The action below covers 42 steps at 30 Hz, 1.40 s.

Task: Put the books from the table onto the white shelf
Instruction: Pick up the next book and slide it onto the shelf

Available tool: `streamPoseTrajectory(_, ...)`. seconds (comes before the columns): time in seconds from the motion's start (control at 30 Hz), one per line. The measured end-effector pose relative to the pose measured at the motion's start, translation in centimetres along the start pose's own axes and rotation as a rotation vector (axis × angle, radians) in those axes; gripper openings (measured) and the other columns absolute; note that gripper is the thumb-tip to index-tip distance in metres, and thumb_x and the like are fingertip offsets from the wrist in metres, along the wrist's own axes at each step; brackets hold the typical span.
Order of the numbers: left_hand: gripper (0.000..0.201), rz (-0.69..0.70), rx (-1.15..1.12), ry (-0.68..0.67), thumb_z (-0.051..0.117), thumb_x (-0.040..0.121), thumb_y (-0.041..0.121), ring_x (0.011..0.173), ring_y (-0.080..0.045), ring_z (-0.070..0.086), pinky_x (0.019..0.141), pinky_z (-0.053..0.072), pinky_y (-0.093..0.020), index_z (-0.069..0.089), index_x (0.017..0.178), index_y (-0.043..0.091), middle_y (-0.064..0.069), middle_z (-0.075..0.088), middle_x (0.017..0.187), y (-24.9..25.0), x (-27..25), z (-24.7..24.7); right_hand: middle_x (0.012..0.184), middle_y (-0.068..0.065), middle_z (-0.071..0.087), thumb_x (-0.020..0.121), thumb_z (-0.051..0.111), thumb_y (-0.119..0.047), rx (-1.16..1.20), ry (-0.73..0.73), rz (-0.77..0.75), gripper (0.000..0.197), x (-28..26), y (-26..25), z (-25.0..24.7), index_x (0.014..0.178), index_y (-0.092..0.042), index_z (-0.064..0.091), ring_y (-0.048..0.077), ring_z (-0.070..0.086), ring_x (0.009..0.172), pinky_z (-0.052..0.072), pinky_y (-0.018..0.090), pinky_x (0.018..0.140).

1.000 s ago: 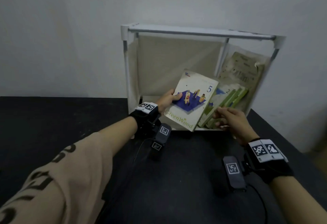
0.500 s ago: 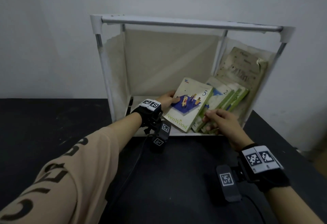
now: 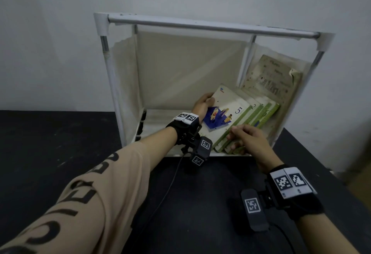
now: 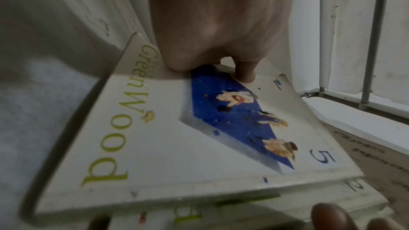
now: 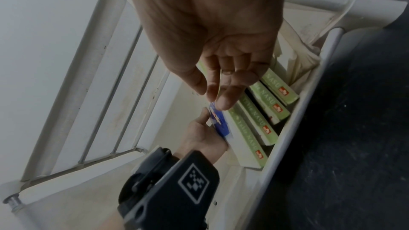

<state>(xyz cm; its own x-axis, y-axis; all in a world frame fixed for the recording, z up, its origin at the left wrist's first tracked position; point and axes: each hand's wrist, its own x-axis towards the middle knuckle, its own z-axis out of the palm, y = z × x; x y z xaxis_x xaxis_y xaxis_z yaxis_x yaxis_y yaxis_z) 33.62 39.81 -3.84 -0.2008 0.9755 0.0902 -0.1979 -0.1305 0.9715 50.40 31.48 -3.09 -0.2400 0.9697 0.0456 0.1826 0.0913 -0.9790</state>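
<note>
A white book marked "GreenWood 5" [image 3: 230,113] stands tilted inside the white shelf [image 3: 200,26], leaning right onto several green-spined books [image 3: 263,113]. My left hand [image 3: 202,105] grips its left edge, thumb on the cover [image 4: 243,71], fingers behind it. My right hand [image 3: 245,135] rests with relaxed fingers against the front spines of the leaning books [image 5: 263,111]; its fingertips [image 4: 327,216] show below the book in the left wrist view. A worn beige book [image 3: 275,79] leans on the shelf's right wall.
The shelf stands on a black table [image 3: 60,143] against a pale wall. Its left half holds nothing, with fabric walls and thin metal posts [image 3: 105,49]. A cable [image 3: 166,189] runs from the left wrist camera over the table.
My left hand has pushed the "5" book deeper into the shelf and onto the other books. My right hand has stayed at the spines. The view has moved closer.
</note>
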Motion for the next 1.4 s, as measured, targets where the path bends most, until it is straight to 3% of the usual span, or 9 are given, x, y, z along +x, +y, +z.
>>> streamPoseTrajectory(0.2, 0.031, 0.008, 0.001, -0.012, 0.042, 0.096, 0.006, 0.075, -0.017, 0.058, 0.07, 0.051, -0.027, 0.049, 0.126, 0.007, -0.004, 0.06, 0.087, 0.4, -3.2, -1.5, 0.074, 0.002, 0.064, 0.095, 0.05, -0.018, -0.012, -0.039, -0.009, 0.018, -3.0, -0.5, 2.2, 0.097, -0.002, 0.058, 0.0, 0.053, 0.035, 0.034, 0.013, 0.032)
streamPoseTrajectory(0.3, 0.037, -0.003, 0.067, -0.014, 0.04, 0.095, 0.0, 0.074, -0.014, 0.056, 0.061, 0.052, -0.015, 0.046, 0.132, -0.003, -0.003, 0.058, 0.084, 0.6, -5.5, -2.7, 0.075, 0.005, 0.063, 0.095, 0.05, -0.015, 0.023, -0.077, -0.008, 0.02, -4.7, -0.5, 3.8, 0.1, 0.003, 0.058, 0.001, 0.053, 0.033, 0.037, 0.012, 0.032)
streamPoseTrajectory(0.4, 0.037, 0.006, 0.121, 0.016, 0.043, 0.095, 0.003, 0.074, -0.011, 0.056, 0.057, 0.05, -0.009, 0.046, 0.132, -0.001, -0.002, 0.058, 0.086, 0.3, -7.8, -5.0, 0.076, 0.005, 0.063, 0.095, 0.05, -0.015, 0.037, -0.122, 0.0, 0.02, -6.3, -0.6, 5.8, 0.099, 0.002, 0.058, 0.001, 0.053, 0.034, 0.038, 0.012, 0.032)
streamPoseTrajectory(0.57, 0.035, -0.024, 0.084, 0.176, 0.052, 0.093, 0.008, 0.074, -0.015, 0.059, 0.067, 0.05, -0.021, 0.051, 0.127, -0.001, -0.002, 0.06, 0.087, -0.7, -12.1, -10.7, 0.077, 0.006, 0.062, 0.095, 0.05, -0.016, 0.056, -0.205, 0.018, 0.019, -8.6, -0.4, 10.6, 0.079, -0.008, 0.056, 0.002, 0.057, 0.035, 0.04, 0.014, 0.032)
streamPoseTrajectory(0.8, 0.033, -0.009, 0.077, 0.433, 0.057, 0.089, 0.007, 0.074, -0.017, 0.06, 0.074, 0.051, -0.03, 0.056, 0.122, 0.001, -0.014, 0.061, 0.103, -0.3, -18.8, -20.3, 0.08, 0.005, 0.064, 0.094, 0.052, -0.02, 0.05, -0.353, 0.02, 0.015, -11.9, -0.4, 19.2, 0.084, -0.008, 0.054, 0.002, 0.058, 0.035, 0.037, 0.013, 0.032)
streamPoseTrajectory(0.93, 0.032, -0.022, 0.081, 0.565, 0.057, 0.089, 0.007, 0.088, -0.026, 0.06, 0.092, 0.05, -0.042, 0.057, 0.12, 0.002, -0.022, 0.062, 0.115, 0.0, -22.6, -25.4, 0.081, 0.005, 0.063, 0.094, 0.052, -0.019, 0.06, -0.456, 0.037, 0.013, -14.4, -0.4, 24.2, 0.085, -0.011, 0.053, 0.002, 0.058, 0.035, 0.038, 0.013, 0.032)
streamPoseTrajectory(1.13, 0.03, -0.043, 0.128, 0.673, 0.059, 0.088, 0.015, 0.095, -0.029, 0.062, 0.095, 0.051, -0.047, 0.058, 0.117, 0.005, -0.023, 0.062, 0.117, -0.1, -26.8, -30.7, 0.082, 0.008, 0.06, 0.094, 0.052, -0.018, 0.019, -0.541, 0.019, 0.014, -17.0, -0.3, 29.6, 0.099, -0.005, 0.052, 0.003, 0.057, 0.034, 0.038, 0.014, 0.031)
streamPoseTrajectory(1.3, 0.031, -0.086, 0.097, 0.715, 0.059, 0.088, 0.01, 0.104, -0.036, 0.062, 0.097, 0.049, -0.048, 0.057, 0.118, 0.001, -0.027, 0.06, 0.123, -0.6, -29.5, -34.4, 0.084, 0.011, 0.062, 0.094, 0.052, -0.02, -0.023, -0.586, 0.022, 0.013, -19.0, 0.7, 33.2, 0.096, -0.007, 0.053, 0.002, 0.054, 0.033, 0.037, 0.014, 0.03)
streamPoseTrajectory(1.4, 0.034, -0.074, 0.069, 0.723, 0.057, 0.089, 0.005, 0.099, -0.03, 0.059, 0.097, 0.048, -0.048, 0.054, 0.122, -0.003, -0.025, 0.059, 0.121, -0.2, -30.8, -36.1, 0.08, 0.006, 0.061, 0.095, 0.052, -0.019, -0.008, -0.599, 0.043, 0.01, -19.7, 1.0, 34.7, 0.091, -0.01, 0.053, 0.001, 0.054, 0.033, 0.036, 0.014, 0.03)
